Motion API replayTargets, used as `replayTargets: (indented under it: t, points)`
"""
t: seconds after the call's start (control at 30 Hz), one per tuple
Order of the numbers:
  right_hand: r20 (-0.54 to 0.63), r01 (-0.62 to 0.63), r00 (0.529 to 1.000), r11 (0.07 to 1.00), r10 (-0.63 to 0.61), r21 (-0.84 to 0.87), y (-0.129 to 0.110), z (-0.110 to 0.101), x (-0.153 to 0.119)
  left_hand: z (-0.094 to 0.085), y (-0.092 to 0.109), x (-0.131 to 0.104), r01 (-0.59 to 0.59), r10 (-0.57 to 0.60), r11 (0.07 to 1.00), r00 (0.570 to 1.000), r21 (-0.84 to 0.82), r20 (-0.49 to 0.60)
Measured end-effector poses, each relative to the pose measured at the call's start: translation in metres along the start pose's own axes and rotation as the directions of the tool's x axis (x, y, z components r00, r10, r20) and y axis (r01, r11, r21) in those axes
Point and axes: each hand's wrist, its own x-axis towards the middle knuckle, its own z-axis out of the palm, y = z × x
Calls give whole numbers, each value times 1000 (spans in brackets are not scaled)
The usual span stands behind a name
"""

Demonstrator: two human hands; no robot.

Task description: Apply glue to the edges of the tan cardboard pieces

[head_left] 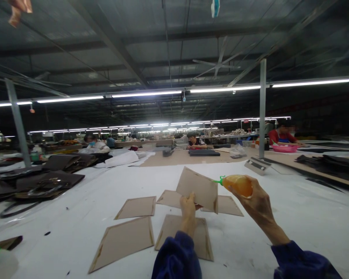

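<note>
My left hand (188, 204) is closed on the lower edge of a grey-beige panel (199, 186), holding it tilted above the white table (84, 217). In my right hand (257, 201) is a squeeze bottle of amber liquid (239, 185), its green nozzle pointing left at the panel's right edge. Below lie several similar panels, among them one at the left front (123, 242), one behind it (136, 207) and one partly under my left forearm (202, 238). Brownish strips run along some of their edges.
Dark bags (50, 182) with handles are piled at the left. A translucent container (2, 263) with a green top stands at the near left corner. Farther back are a metal post (262, 112), a pink basin (285, 148), dark stacked pieces (204, 152) and seated people.
</note>
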Motion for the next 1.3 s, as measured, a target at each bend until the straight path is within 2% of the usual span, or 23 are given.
replayTargets:
  t: [0.1,0.2,0.27,0.37,0.53,0.7,0.9,0.97,1.1,1.3]
  points:
    - [8,-172,985,978,172,122,-3,0,0,3,1,-4,21,-21,1000,1000,-16,14]
    - [127,-348,937,848,325,400,-7,2,-1,8,-3,-12,55,-55,998,995,-4,84]
    - [186,-385,923,771,338,508,-11,4,-3,13,-10,-17,60,-61,998,987,13,145]
    - [187,-372,928,787,322,492,-13,8,-6,20,-23,-21,48,-55,998,976,37,211]
    - [145,-347,938,873,316,341,-14,9,-10,24,-36,-20,18,-36,997,972,78,231]
    - [47,-308,951,919,306,245,-15,8,-9,23,-30,-24,21,-50,992,968,123,244]
    - [33,-262,965,946,261,191,-14,7,-8,24,-26,-28,22,-66,984,967,178,246]
    - [31,-224,974,957,223,183,-15,7,-8,24,-26,-28,19,-64,982,970,190,235]
    - [40,-67,997,984,61,167,-19,8,-11,21,-27,-28,10,-50,983,976,184,214]
    - [114,55,990,973,-82,223,-28,11,-18,16,-24,-27,-20,-7,994,969,108,248]
